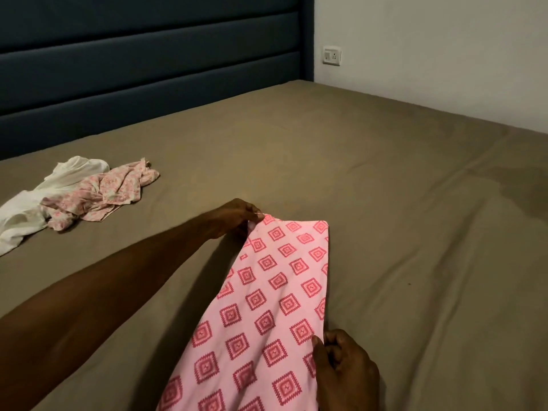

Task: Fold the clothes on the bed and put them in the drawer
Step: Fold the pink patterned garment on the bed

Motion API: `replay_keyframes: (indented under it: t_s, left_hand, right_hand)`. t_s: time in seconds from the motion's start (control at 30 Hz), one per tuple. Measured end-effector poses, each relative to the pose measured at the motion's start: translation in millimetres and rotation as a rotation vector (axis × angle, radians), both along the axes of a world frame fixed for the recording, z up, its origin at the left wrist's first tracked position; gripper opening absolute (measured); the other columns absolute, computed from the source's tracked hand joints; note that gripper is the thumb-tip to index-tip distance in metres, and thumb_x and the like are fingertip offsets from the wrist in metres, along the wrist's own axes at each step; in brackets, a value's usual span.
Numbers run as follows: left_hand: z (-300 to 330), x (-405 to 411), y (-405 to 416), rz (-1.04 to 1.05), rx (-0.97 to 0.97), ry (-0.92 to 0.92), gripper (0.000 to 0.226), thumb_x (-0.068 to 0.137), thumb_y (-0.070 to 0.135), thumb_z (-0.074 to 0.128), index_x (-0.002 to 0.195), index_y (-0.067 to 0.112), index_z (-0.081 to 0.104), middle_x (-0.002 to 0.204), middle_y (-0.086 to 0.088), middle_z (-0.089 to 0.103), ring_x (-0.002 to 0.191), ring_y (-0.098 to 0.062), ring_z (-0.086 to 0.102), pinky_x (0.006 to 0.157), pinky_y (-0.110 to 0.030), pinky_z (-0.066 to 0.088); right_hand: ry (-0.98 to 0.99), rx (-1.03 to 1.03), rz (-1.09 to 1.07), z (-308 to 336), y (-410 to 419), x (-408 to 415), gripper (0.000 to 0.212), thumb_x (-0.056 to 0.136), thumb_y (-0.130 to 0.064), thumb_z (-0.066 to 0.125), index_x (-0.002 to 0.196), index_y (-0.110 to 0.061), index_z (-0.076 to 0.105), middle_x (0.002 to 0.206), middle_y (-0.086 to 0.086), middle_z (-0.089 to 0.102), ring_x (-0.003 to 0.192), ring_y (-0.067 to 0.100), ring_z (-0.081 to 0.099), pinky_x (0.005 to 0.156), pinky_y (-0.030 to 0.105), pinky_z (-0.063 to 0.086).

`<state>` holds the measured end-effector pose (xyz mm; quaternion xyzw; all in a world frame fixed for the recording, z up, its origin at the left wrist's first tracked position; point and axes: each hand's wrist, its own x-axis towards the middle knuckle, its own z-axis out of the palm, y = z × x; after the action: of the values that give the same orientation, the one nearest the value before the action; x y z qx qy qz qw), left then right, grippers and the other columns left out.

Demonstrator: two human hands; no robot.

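A pink garment (267,307) with a red diamond print lies stretched in a long strip on the bed (415,232), running from the middle toward the bottom edge of the view. My left hand (234,218) pinches its far left corner. My right hand (341,366) grips its right edge nearer to me. At the left, a pink floral garment (106,194) lies crumpled, partly on top of a white garment (35,203).
A brown sheet covers the bed. A dark blue padded headboard (148,69) stands along the far side. A white wall with a socket plate (331,55) is at the back right. The drawer is not in view.
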<state>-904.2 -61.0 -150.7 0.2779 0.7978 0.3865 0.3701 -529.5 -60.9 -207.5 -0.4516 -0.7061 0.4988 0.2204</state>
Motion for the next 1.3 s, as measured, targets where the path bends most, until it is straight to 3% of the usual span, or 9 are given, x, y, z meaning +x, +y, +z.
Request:
replay_keyframes:
  t_s: [0.13,0.27,0.43,0.6,0.67,0.83,1.0,1.13,1.3]
  left_hand:
    - [2.7,-5.7,-10.6,-0.006,0.021,0.131,0.026,0.094,0.017,0.072,0.106,-0.006,0.070,0.097,-0.024,0.074,0.085,-0.027,0.072,0.064,-0.024,0.058]
    - [2.9,-0.6,-7.2,-0.008,-0.057,0.332,0.023,0.084,0.026,0.083,0.097,0.008,0.074,0.086,-0.007,0.077,0.086,-0.022,0.075,0.067,-0.033,0.061]
    - [1.6,26.0,13.4,-0.019,-0.046,0.928,0.038,0.083,0.062,0.073,0.100,0.029,0.070,0.093,0.012,0.069,0.084,-0.006,0.063,0.068,-0.027,0.048]
    - [-2.1,62.8,52.4,-0.339,0.076,0.956,0.051,0.090,0.069,0.058,0.125,0.034,0.068,0.130,0.008,0.065,0.122,-0.015,0.052,0.098,-0.038,0.041]
    - [-13.2,78.3,66.8,-0.382,-0.022,0.970,0.066,0.088,0.076,0.041,0.133,0.034,0.065,0.135,0.004,0.063,0.130,-0.021,0.048,0.103,-0.044,0.038]
    - [-53.8,98.4,91.4,-0.457,-0.326,1.007,0.069,0.105,0.062,0.023,0.164,0.029,0.007,0.170,-0.017,0.005,0.157,-0.033,0.005,0.120,-0.061,0.013]
    - [-50.6,96.2,101.3,-0.439,-0.330,0.987,0.070,0.103,0.065,0.022,0.163,0.031,0.008,0.169,-0.019,0.008,0.157,-0.034,0.005,0.119,-0.063,0.012]
    - [-42.7,109.3,77.2,-0.397,-0.215,1.030,0.069,0.104,0.064,0.022,0.163,0.030,0.014,0.167,-0.014,0.019,0.156,-0.030,0.010,0.120,-0.062,0.014]
    - [-33.7,172.7,-24.1,-0.357,-0.180,0.934,0.089,0.092,0.078,0.012,0.164,0.027,-0.001,0.171,-0.007,-0.011,0.157,-0.021,-0.015,0.126,-0.052,-0.004]
  right_hand:
    - [-0.022,0.003,0.026,-1.9,1.8,0.3,0.017,0.089,-0.038,0.075,0.079,-0.030,0.065,0.073,-0.013,0.075,0.068,0.007,0.071,0.072,0.031,0.060]
    - [0.023,-0.006,-0.008,3.2,0.4,-1.2,0.075,0.059,-0.099,0.039,0.077,-0.031,0.065,0.072,-0.014,0.075,0.065,0.005,0.070,0.065,0.023,0.059]
    - [0.025,0.014,-0.065,4.2,-0.1,-1.9,0.099,0.043,-0.113,0.015,0.073,-0.031,0.063,0.067,-0.017,0.073,0.061,0.002,0.069,0.062,0.024,0.057]
    - [-0.021,0.014,-0.030,6.1,-2.6,-1.4,0.027,0.082,-0.058,0.070,0.074,-0.034,0.061,0.070,-0.016,0.073,0.064,0.007,0.069,0.069,0.033,0.060]
    - [-0.038,0.080,-0.032,0.1,-2.7,-1.9,0.024,0.085,-0.038,0.079,0.072,-0.032,0.060,0.067,-0.015,0.072,0.061,0.006,0.067,0.066,0.029,0.057]
    - [-0.037,0.213,-0.079,-8.5,-12.0,-7.4,0.025,0.078,-0.031,0.088,0.076,-0.027,0.063,0.062,-0.009,0.068,0.051,0.007,0.060,0.053,0.014,0.039]
    - [-0.111,0.377,-0.114,-7.1,-23.2,-11.5,0.040,0.068,-0.031,0.091,0.099,-0.024,0.069,0.062,-0.004,0.067,0.046,0.020,0.062,0.046,0.027,0.045]
    - [-0.124,0.259,-0.116,4.4,-12.9,-4.6,0.031,0.081,-0.038,0.085,0.104,-0.027,0.067,0.073,-0.005,0.071,0.062,0.017,0.064,0.061,0.027,0.046]
    - [-0.017,0.149,-0.109,4.5,-2.0,0.0,0.023,0.082,-0.038,0.084,0.085,-0.030,0.063,0.074,-0.010,0.071,0.070,0.015,0.067,0.067,0.033,0.054]
